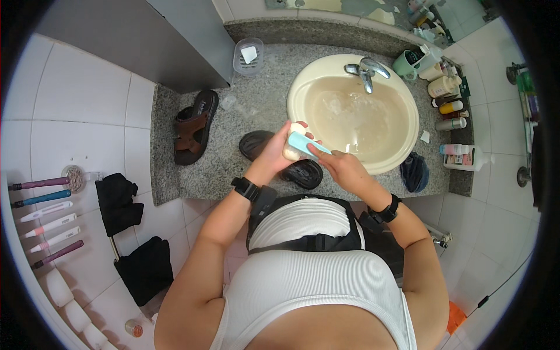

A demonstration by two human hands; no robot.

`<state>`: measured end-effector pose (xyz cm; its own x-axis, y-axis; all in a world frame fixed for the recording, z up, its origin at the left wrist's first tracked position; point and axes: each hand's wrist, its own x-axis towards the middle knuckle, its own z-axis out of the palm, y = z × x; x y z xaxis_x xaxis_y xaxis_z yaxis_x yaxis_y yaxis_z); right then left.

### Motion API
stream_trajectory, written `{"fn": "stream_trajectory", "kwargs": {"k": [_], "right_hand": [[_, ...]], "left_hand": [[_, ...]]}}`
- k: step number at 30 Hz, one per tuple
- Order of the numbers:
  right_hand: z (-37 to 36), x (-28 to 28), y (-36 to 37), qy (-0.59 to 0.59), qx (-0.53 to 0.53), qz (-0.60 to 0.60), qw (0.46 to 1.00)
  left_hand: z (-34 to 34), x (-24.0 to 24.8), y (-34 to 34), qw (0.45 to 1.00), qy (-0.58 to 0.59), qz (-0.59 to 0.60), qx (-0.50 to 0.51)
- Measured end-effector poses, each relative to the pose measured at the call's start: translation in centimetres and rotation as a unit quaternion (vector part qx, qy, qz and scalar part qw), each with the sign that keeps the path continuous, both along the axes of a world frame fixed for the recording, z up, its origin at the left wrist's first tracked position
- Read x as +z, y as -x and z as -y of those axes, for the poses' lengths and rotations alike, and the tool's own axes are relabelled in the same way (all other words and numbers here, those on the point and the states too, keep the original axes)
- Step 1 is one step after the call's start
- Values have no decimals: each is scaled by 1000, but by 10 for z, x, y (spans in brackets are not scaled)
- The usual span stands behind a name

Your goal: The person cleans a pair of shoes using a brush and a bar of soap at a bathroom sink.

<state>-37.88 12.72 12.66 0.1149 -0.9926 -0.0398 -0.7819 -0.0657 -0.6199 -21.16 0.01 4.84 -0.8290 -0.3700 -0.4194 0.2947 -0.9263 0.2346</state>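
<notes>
My left hand [274, 148] is closed around a cream-coloured, rounded piece [291, 153] that looks like a bar of soap, partly covered by my fingers and a brush. In my right hand [343, 167] is the light-blue scrubbing brush [305, 143], gripped by its handle, its head laid over the cream piece. Both hands are above the counter at the near left rim of the cream sink [295, 87]. Beneath them lie a dark shoe [252, 143] and a black shoe [304, 174], partly hidden by my left hand. A brown strapped sandal [196, 128] lies farther left.
Cloudy water stands in the sink under a chrome faucet [367, 71]. A clear soap dish [248, 65] with a white piece sits at the back left. Several bottles [449, 107] line the right wall, near a dark cloth [414, 172]. A grey panel [146, 41] rises at left.
</notes>
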Motion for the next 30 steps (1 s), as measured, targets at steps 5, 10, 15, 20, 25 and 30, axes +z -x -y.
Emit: {"fn": "stream_trajectory", "kwargs": {"k": [5, 10, 15, 20, 25, 30], "right_hand": [[7, -6, 8, -2, -24, -29, 999], [20, -11, 22, -20, -38, -23, 999], [15, -8, 31, 59, -88, 184, 977], [-4, 24, 5, -67, -23, 149, 986], [-7, 19, -3, -38, 14, 14, 999], [-6, 19, -6, -23, -1, -18, 1000]], "left_hand": [[-3, 8, 6, 999, -37, 25, -18], [-9, 4, 7, 999, -22, 13, -46], [-1, 4, 8, 1000, -12, -10, -21], [9, -6, 2, 999, -12, 6, 44], [7, 7, 6, 999, -21, -2, 40], [8, 10, 2, 1000, 6, -28, 12]]}}
